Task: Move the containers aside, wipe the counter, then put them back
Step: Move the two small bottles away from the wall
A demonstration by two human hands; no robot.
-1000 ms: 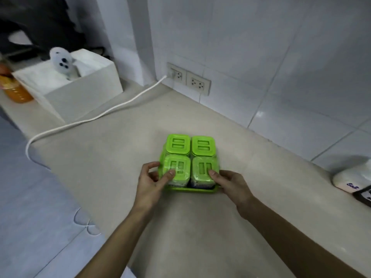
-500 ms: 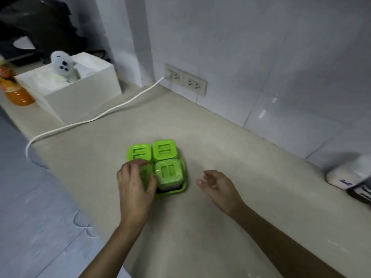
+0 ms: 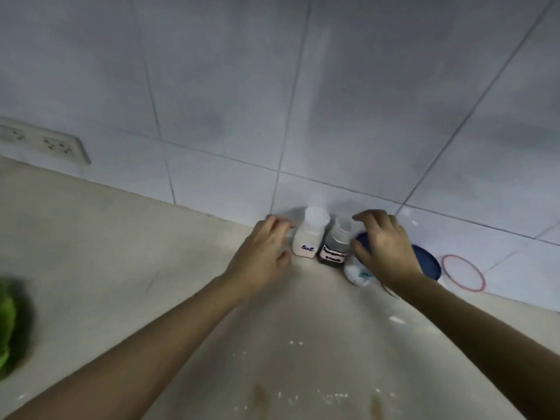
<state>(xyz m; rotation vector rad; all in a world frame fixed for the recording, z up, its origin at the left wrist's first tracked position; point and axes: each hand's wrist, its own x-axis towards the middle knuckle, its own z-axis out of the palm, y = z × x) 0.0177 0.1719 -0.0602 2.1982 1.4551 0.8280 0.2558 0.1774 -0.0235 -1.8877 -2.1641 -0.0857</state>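
Both arms stretched fwd, left hand [image 3: 263,256] fingers spread, right hand [image 3: 384,247] curled, palm down, neither gripping

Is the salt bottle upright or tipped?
Upright: the salt bottle stands on its base on the counter, cap on top.

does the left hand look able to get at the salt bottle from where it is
Probably yes: the left hand is open just left of the salt bottle, with nothing between them. The dark bottle crowds only its far side.

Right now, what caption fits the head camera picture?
Both hands, left and right, reach for the salt bottle and sauce bottle.
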